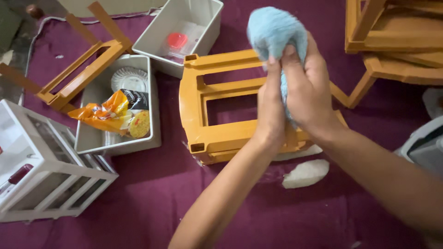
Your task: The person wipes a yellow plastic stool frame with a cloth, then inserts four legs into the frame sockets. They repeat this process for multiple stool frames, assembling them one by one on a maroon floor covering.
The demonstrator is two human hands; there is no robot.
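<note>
Both hands, left (270,108) and right (308,87), grip closed tight on blue cloth (276,30); cloth's lower part hidden between palms, above orange frame (217,138).

Two grey bins (152,133), a white glazed cabinet (46,170) and a white scrap (306,173) are laid on the maroon cloth (152,193).

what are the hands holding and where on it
Both hands, left hand and right hand, grip a fluffy light blue cloth around its lower part; the bunched top sticks out above the fingers.
</note>
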